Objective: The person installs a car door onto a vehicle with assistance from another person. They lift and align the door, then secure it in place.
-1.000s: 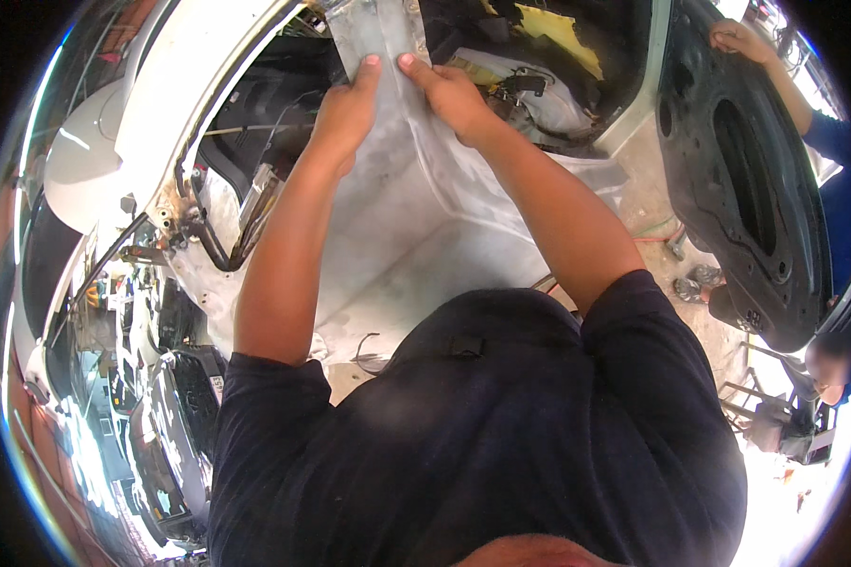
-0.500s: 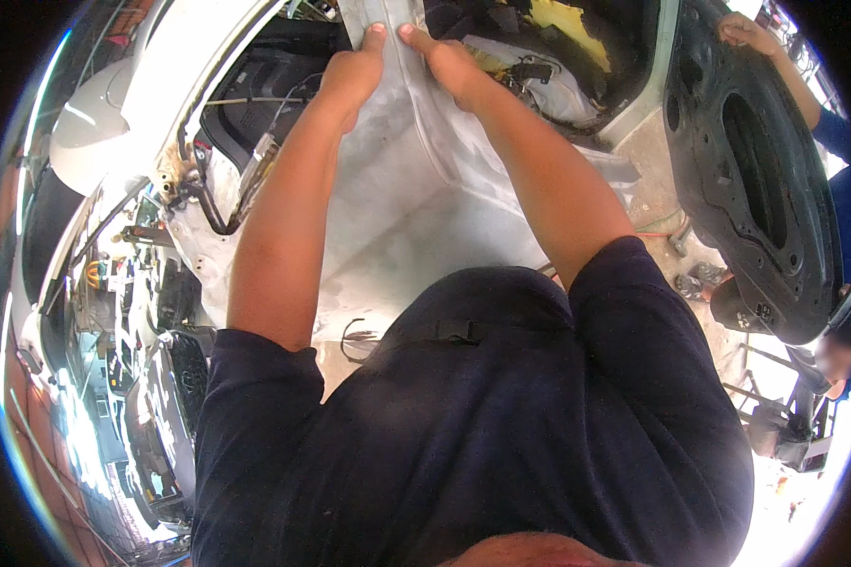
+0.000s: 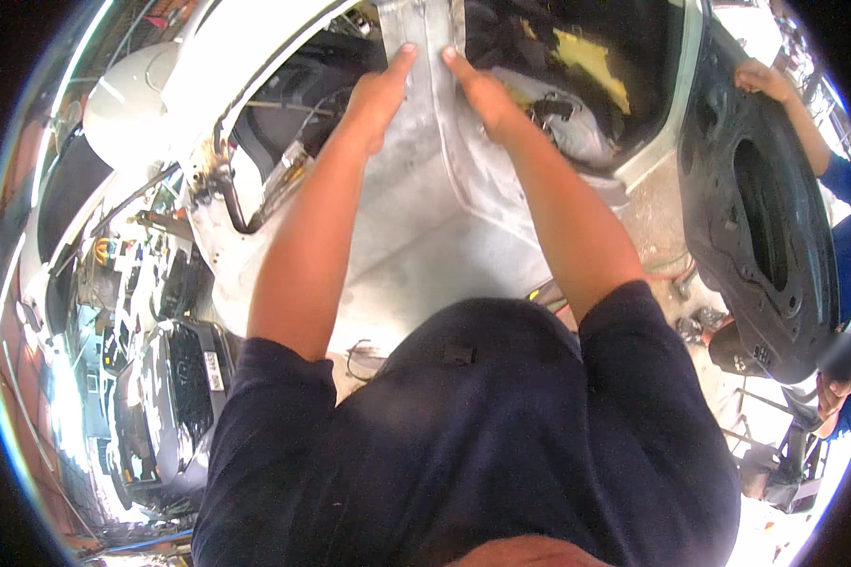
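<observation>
Before me is a bare, whitish-grey car body side panel with an upright pillar between two openings. My left hand grips the pillar's left edge, its thumb laid along the front face. On the opposite edge, my right hand holds on in the same way, with its thumb pointing up the metal. Most of the fingers on both hands are hidden behind the pillar. The right opening shows a dark interior with a torn yellow patch; the left one shows black trim and loose wires.
At the right, a co-worker's hand touches the top of a dark car door. A white rounded mirror-like part sticks out at the upper left. A dark car stands at the lower left. Hoses lie on the floor.
My view has shifted, so the panel and both hands appear lower and farther right. Both hands keep their hold on the pillar. The co-worker's lower hand has moved slightly beside the door.
</observation>
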A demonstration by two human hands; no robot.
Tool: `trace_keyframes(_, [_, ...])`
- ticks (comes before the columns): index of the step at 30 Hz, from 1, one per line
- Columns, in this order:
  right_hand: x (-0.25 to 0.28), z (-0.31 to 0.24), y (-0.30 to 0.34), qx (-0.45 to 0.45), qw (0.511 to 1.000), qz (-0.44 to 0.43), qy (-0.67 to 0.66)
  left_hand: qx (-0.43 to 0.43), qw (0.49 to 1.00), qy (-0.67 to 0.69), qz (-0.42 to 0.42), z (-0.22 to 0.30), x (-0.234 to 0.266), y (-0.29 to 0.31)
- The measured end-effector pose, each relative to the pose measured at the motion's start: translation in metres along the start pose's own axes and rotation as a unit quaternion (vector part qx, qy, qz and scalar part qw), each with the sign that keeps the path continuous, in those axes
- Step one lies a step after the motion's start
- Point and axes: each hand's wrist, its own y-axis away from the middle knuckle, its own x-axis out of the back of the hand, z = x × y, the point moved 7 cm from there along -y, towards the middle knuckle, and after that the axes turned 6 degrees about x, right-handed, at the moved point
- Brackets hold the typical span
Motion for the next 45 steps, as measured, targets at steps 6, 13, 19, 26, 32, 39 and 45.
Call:
trace_keyframes(6, [-0.009,0.010,-0.013,-0.005,1.000,-0.022,-0.012,-0.005,0.995,0.097,0.009,-0.001,-0.004,-0.013])
trace_keyframes(13, [-0.013,0.000,-0.031,0.050,0.991,-0.001,0.128,-0.007,0.999,0.007,0.034,0.008,-0.008,-0.027])
trace_keyframes(19, [-0.022,0.005,-0.046,0.059,0.984,-0.031,0.166,0.015,1.000,-0.009,0.000,0.004,-0.011,-0.040])
trace_keyframes(26, [-0.032,0.005,-0.057,0.085,0.984,-0.040,0.148,0.058,0.998,-0.016,-0.011,0.003,-0.001,-0.051])
trace_keyframes(32, [-0.024,0.001,-0.041,0.015,0.991,-0.068,0.117,0.043,0.999,-0.005,-0.024,0.008,-0.007,-0.034])
trace_keyframes(39, [-0.014,-0.006,-0.025,0.038,0.992,-0.004,0.123,0.023,0.987,-0.066,0.147,0.010,0.009,-0.009])
trace_keyframes(45, [-0.015,-0.001,-0.022,0.071,0.984,0.096,0.133,-0.235,0.879,-0.289,0.297,0.042,0.010,-0.016])
